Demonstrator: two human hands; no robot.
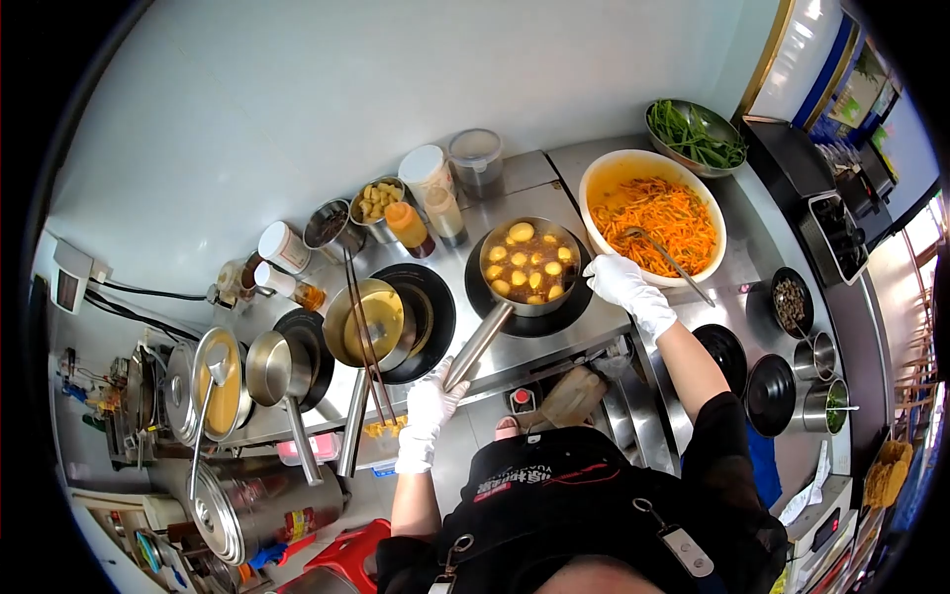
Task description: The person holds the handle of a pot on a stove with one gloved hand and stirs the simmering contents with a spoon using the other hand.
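Steel pan [529, 265] on a round black burner plate [569, 322], holding pale yellow rounded pieces in brown liquid. The left hand [428, 408], gloved in white, has its fingers closed about the end of the pan's handle; the step in hand appears to be steadying the pan. The right hand [621, 285], also gloved, lies between the pan and a white bowl [719, 259] of orange shreds; whether its fingers grip anything cannot be told. Any shift of the pan calls for a firm, level hold, lest liquid spill.
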